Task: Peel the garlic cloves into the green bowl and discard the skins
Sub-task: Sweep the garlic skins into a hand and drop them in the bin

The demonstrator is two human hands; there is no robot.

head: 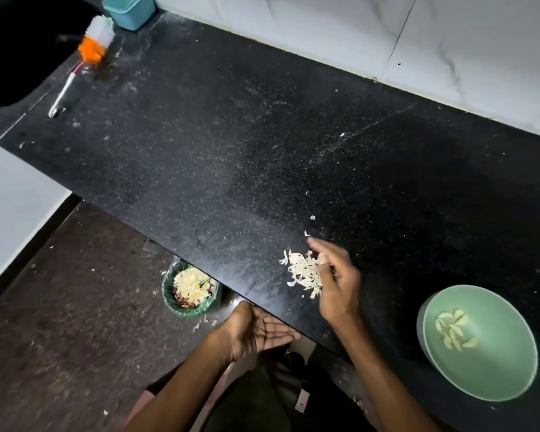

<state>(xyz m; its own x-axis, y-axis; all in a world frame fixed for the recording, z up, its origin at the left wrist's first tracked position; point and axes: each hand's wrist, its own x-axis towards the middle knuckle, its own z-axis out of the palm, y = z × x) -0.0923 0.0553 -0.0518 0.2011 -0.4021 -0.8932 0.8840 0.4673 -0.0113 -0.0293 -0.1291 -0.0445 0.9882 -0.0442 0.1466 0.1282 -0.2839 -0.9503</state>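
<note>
The tabletop (231, 151) carries everything, its near edge running on a slant from upper left to lower right. The green bowl (505, 375) sits at the near right end, out of the way of the sweeping, and holds the peeled cloves (452, 328); these lie loosely fanned, most with their long axes slanting from lower left to upper right. On the floor just below the near edge stands a bin (190, 291) already heaped with skins, placed, I judge, to catch what goes over. The left hand (259, 332) waits just under that edge, palm up, fingers relaxed and slightly cupped, holding nothing: likely set to receive. The right hand (334, 275) rests on the tabletop, fingers apart and fairly straight, against the skins (303, 272), seemingly raking them toward the edge. That pile is elongated, its long axis running roughly across the edge toward the back
</note>
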